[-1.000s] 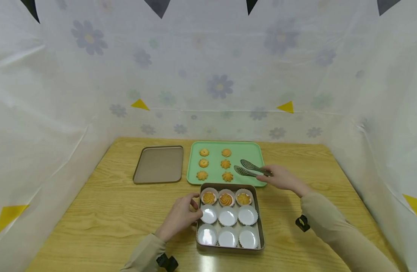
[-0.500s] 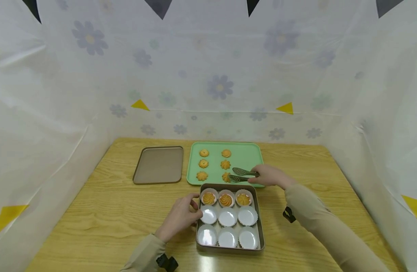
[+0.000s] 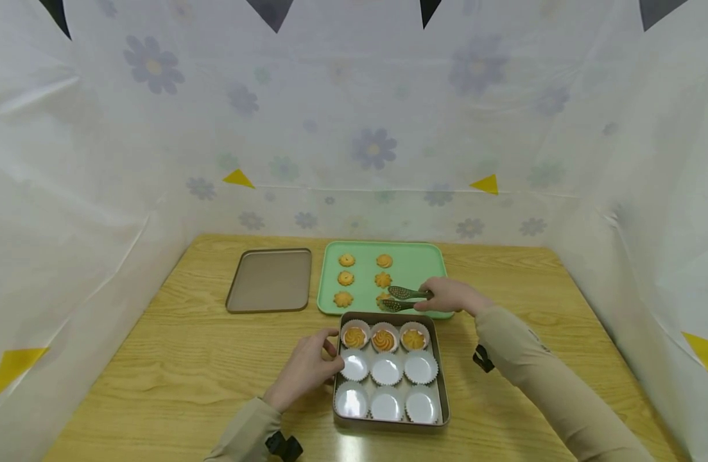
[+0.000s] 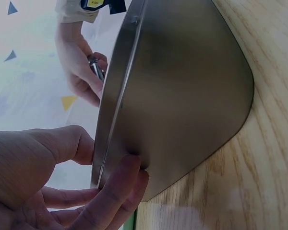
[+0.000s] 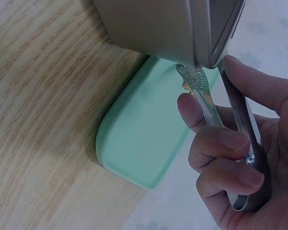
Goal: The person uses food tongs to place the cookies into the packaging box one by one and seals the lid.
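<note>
My right hand (image 3: 450,295) grips metal serving tongs (image 5: 247,143) with perforated ends, fingers curled round both arms. The tongs' ends are apart, on either side of the front right cookie (image 3: 382,298) on the green tray (image 3: 417,260), partly hiding it; contact cannot be told. My left hand (image 3: 307,366) pinches the left wall of a deep brown baking pan (image 4: 182,96), thumb at the rim and fingertips against the outside. White paper cups (image 3: 386,367) fill the pan in three rows. In the far row each cup holds a cookie (image 3: 384,340); the nearer cups have none.
Several other cookies (image 3: 345,278) lie in two columns on the green tray, just behind the pan. A flat brown lid or shallow tray (image 3: 269,280) lies to the left on the wooden table (image 3: 215,359). White flowered sheeting (image 3: 373,147) encloses the table's back and sides.
My right hand has moved left and slightly down with the tongs, bringing their ends from beside the front right cookie to around it. My left hand and the pan have stayed still.
</note>
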The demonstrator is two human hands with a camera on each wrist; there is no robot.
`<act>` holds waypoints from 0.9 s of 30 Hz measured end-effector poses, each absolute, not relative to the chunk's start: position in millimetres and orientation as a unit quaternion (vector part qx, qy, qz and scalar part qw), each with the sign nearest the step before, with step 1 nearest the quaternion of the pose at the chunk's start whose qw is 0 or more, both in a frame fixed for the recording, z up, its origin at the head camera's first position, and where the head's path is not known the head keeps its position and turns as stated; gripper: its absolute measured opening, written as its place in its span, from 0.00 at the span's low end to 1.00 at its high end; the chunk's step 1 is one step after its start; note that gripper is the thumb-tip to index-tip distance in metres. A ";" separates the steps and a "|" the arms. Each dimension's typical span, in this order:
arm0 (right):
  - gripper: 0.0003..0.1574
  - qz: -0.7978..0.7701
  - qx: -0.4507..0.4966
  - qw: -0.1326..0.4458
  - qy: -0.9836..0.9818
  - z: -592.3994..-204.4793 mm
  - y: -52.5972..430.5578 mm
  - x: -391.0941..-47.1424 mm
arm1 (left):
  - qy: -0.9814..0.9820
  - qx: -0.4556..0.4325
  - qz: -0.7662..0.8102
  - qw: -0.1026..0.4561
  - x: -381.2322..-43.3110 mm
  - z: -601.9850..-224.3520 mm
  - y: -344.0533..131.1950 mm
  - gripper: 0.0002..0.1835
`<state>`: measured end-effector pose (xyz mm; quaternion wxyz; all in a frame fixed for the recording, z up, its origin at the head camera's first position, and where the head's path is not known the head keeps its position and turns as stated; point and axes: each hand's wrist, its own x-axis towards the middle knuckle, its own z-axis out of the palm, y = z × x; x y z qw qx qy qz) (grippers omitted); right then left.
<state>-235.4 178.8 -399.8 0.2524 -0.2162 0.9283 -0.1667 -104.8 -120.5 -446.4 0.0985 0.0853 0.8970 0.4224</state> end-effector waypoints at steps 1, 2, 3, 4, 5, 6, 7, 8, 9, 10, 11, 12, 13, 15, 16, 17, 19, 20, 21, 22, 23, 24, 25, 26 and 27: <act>0.37 -0.166 -0.217 0.253 0.928 -400.3 178.6 -235.7 | 0.897 0.085 0.422 0.098 -104.9 -446.6 -120.6 0.33; 0.37 -0.166 -0.217 0.253 0.928 -400.6 178.1 -235.7 | 0.897 0.085 0.423 0.099 -104.9 -446.6 -120.6 0.33; 0.37 -0.166 -0.218 0.254 0.928 -401.0 177.5 -235.8 | 0.896 0.085 0.424 0.099 -104.9 -446.7 -120.7 0.33; 0.37 -0.163 -0.220 0.250 0.929 -401.5 176.6 -235.9 | 0.896 0.085 0.424 0.100 -104.8 -446.8 -120.8 0.33; 0.37 -0.158 -0.223 0.247 0.930 -401.9 175.7 -235.9 | 0.896 0.085 0.425 0.100 -104.8 -446.9 -120.9 0.33; 0.37 -0.151 -0.225 0.243 0.931 -402.2 174.7 -236.0 | 0.895 0.086 0.426 0.101 -104.7 -447.0 -121.0 0.33; 0.37 -0.146 -0.226 0.240 0.933 -402.6 173.4 -236.2 | 0.895 0.086 0.426 0.102 -104.6 -447.0 -121.0 0.33; 0.36 -0.141 -0.223 0.238 0.935 -402.8 172.3 -236.4 | 0.894 0.087 0.427 0.102 -104.6 -447.0 -121.1 0.33; 0.35 -0.133 -0.225 0.236 0.936 -403.0 171.2 -236.7 | 0.894 0.087 0.428 0.103 -104.4 -447.0 -121.1 0.33; 0.33 -0.126 -0.225 0.234 0.937 -403.2 170.1 -237.0 | 0.893 0.087 0.429 0.103 -104.4 -447.0 -121.1 0.33; 0.32 -0.117 -0.226 0.232 0.939 -403.3 169.1 -237.2 | 0.892 0.086 0.431 0.105 -104.3 -447.0 -121.1 0.33; 0.31 -0.109 -0.225 0.230 0.941 -403.5 168.3 -237.5 | 0.891 0.086 0.433 0.106 -104.2 -446.9 -121.1 0.33; 0.29 -0.102 -0.224 0.229 0.942 -403.8 167.7 -237.6 | 0.890 0.085 0.434 0.107 -104.2 -446.8 -121.1 0.33; 0.27 -0.090 -0.223 0.228 0.943 -404.2 167.0 -237.8 | 0.890 0.085 0.435 0.107 -104.1 -446.5 -120.9 0.33; 0.26 -0.084 -0.225 0.226 0.944 -404.3 166.9 -237.7 | 0.890 0.085 0.435 0.107 -104.2 -446.4 -120.8 0.33; 0.25 -0.078 -0.226 0.224 0.945 -404.3 167.0 -237.4 | 0.890 0.085 0.436 0.108 -104.2 -446.2 -120.8 0.33; 0.24 -0.069 -0.228 0.222 0.946 -404.3 167.2 -236.8 | 0.891 0.085 0.433 0.106 -104.3 -445.9 -120.6 0.33; 0.24 -0.064 -0.230 0.220 0.946 -404.2 167.4 -236.5 | 0.891 0.085 0.432 0.106 -104.4 -445.8 -120.5 0.33; 0.24 -0.059 -0.232 0.217 0.946 -404.2 167.4 -236.1 | 0.892 0.086 0.432 0.105 -104.4 -445.7 -120.5 0.33; 0.25 -0.054 -0.234 0.215 0.947 -404.3 167.5 -235.6 | 0.892 0.086 0.432 0.105 -104.4 -445.7 -120.5 0.33; 0.25 -0.050 -0.235 0.214 0.947 -404.4 167.6 -235.2 | 0.892 0.086 0.431 0.105 -104.4 -445.7 -120.5 0.33; 0.26 -0.047 -0.237 0.212 0.947 -404.7 167.6 -234.7 | 0.893 0.086 0.430 0.104 -104.3 -445.8 -120.6 0.33; 0.26 -0.044 -0.239 0.211 0.947 -405.0 167.7 -234.3 | 0.893 0.087 0.429 0.104 -104.3 -446.0 -120.7 0.33; 0.25 -0.043 -0.240 0.209 0.947 -405.3 167.7 -233.9 | 0.893 0.087 0.429 0.103 -104.3 -446.1 -120.7 0.33; 0.24 -0.042 -0.240 0.208 0.947 -405.6 167.6 -233.5 | 0.893 0.087 0.429 0.103 -104.3 -446.3 -120.8 0.33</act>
